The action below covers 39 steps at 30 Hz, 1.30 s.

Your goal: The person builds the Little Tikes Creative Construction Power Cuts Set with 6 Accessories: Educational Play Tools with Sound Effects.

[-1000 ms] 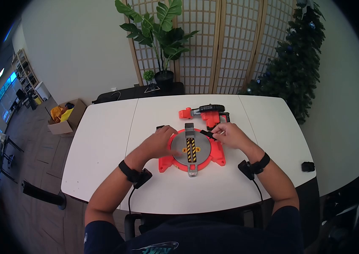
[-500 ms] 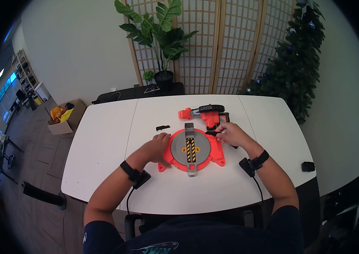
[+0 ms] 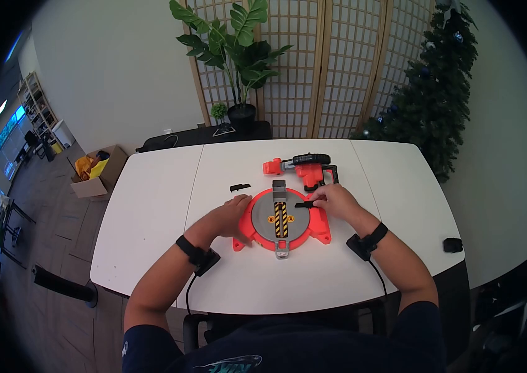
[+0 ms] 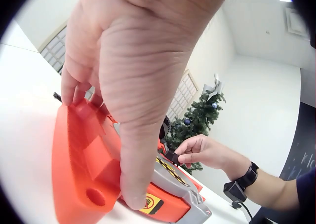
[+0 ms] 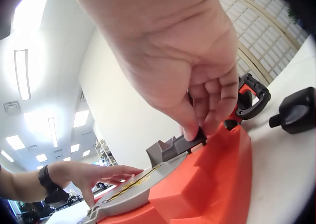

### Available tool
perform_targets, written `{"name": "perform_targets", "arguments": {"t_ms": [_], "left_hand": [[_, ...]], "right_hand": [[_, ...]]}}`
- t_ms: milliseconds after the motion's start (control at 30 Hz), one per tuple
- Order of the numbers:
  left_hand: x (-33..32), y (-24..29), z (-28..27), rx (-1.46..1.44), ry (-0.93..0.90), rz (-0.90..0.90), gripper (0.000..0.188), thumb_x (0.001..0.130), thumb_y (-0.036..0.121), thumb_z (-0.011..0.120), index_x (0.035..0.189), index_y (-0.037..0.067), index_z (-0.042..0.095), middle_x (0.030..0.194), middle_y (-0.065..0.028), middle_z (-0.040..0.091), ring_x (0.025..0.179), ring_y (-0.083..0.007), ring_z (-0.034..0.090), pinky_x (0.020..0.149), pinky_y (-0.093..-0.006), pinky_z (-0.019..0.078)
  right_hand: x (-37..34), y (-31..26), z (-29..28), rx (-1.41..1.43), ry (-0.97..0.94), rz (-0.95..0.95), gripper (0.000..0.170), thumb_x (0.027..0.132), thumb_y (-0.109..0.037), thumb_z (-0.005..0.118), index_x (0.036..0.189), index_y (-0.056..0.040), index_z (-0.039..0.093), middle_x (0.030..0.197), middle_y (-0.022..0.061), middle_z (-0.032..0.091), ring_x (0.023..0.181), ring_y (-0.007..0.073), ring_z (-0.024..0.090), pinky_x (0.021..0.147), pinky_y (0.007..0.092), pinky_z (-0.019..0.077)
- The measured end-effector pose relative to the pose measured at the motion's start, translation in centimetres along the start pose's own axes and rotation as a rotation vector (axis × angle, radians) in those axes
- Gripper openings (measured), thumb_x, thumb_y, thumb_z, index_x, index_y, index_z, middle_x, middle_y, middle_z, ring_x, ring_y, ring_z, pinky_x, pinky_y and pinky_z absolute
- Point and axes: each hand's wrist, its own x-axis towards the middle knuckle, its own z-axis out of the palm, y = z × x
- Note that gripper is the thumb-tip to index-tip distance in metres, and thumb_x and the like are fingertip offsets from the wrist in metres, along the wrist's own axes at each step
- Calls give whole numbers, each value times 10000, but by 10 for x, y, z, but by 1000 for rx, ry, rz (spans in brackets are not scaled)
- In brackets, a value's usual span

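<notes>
A round grey plate [image 3: 263, 217] with a yellow-black striped strip sits in a red base [image 3: 319, 225] on the white table. My left hand [image 3: 228, 217] holds the base's left side, thumb at the near edge and fingers at the far edge; the left wrist view shows the thumb [image 4: 136, 169] against the red side. Between thumb and fingers, my right hand [image 3: 338, 202] pinches a small black piece [image 3: 304, 204] over the plate's right edge. In the right wrist view the black piece [image 5: 183, 144] is low over the base's rim; whether it touches is unclear.
Behind the base lies a red and black toy part [image 3: 308, 171] with a black wheel. Another small black piece [image 3: 240, 187] lies at the back left. A black object [image 5: 296, 111] rests right of the base, and another [image 3: 452, 245] by the table's right edge.
My left hand moved left off the plate onto the base's side, uncovering the back-left black piece. My right hand brought its black piece slightly nearer and left, over the plate's edge.
</notes>
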Motion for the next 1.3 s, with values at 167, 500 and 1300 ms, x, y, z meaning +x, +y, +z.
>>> {"name": "perform_targets", "arguments": {"t_ms": [167, 500, 1300], "left_hand": [[-2, -1, -2, -65, 1, 14, 1307, 507, 443, 972, 1516, -23, 286, 1570, -180, 354, 1458, -314, 359, 1178, -380, 376], [-5, -5, -14, -136, -106, 0, 1310, 553, 449, 952, 1557, 7, 237, 1637, -155, 243, 1463, -301, 364, 1168, -378, 393], [-5, -7, -17, -172, -117, 3, 1293, 525, 272, 976, 1567, 42, 246, 1645, -130, 254, 1489, -268, 329, 1200, -373, 348]], "right_hand": [[-1, -2, 1, -61, 15, -9, 112, 848, -83, 742, 948, -32, 741, 912, 122, 749, 860, 278, 717, 784, 368, 561], [-2, -9, 1, -172, 20, -33, 118, 813, -90, 759, 922, -47, 742, 897, 116, 742, 863, 290, 707, 768, 406, 553], [-8, -17, 15, -475, 61, -137, 104, 826, -69, 626, 867, -62, 721, 889, 152, 702, 854, 319, 702, 746, 420, 569]]}}
